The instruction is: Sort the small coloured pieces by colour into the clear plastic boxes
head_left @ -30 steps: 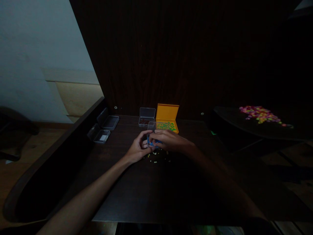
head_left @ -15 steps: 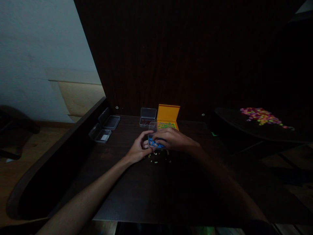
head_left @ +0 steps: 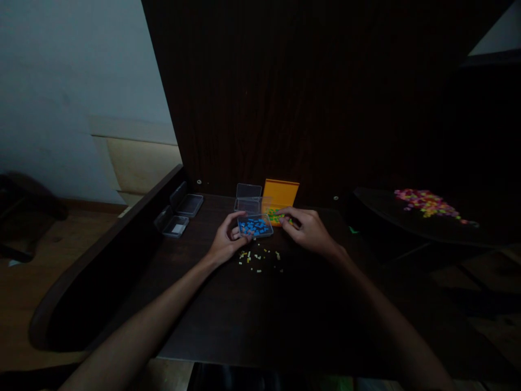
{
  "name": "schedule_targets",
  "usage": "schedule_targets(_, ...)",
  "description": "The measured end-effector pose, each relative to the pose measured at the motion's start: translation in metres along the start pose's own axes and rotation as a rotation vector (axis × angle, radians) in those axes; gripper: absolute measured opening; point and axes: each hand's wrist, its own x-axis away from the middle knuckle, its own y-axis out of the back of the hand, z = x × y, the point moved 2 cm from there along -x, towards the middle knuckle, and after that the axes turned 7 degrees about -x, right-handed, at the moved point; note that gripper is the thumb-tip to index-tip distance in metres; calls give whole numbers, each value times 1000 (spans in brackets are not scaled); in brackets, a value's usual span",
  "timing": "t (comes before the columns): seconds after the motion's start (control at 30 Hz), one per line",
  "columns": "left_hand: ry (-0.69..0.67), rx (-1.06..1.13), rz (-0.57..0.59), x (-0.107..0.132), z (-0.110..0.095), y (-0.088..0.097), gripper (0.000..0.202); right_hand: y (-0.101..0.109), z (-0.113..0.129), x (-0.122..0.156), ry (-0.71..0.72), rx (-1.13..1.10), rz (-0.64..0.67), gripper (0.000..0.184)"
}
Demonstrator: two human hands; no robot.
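A small clear plastic box [head_left: 255, 226] with blue pieces inside lies open on the dark table [head_left: 260, 304]. My left hand [head_left: 226, 239] curls against the box's left side and grips it. My right hand [head_left: 307, 231] rests to the right of the box, its fingertips pinched together over the green pieces in the orange box [head_left: 279, 201]. Small yellowish loose pieces [head_left: 257, 256] lie scattered on the table just in front of the clear box.
A second clear box [head_left: 248, 199] stands open behind. Two more open clear boxes [head_left: 178, 214] sit at the table's left rim. A heap of bright coloured pieces [head_left: 427, 202] lies on a dark surface at right. Dark panel behind, wooden floor left.
My right hand has come off the clear box and moved right to the orange box. The clear box of blue pieces now lies uncovered. The camera has shifted slightly.
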Motion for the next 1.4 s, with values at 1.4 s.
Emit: schedule_targets(1.4,147,-662,-845,-38,6,50,65,-39,-80,77,-231,65,31,26)
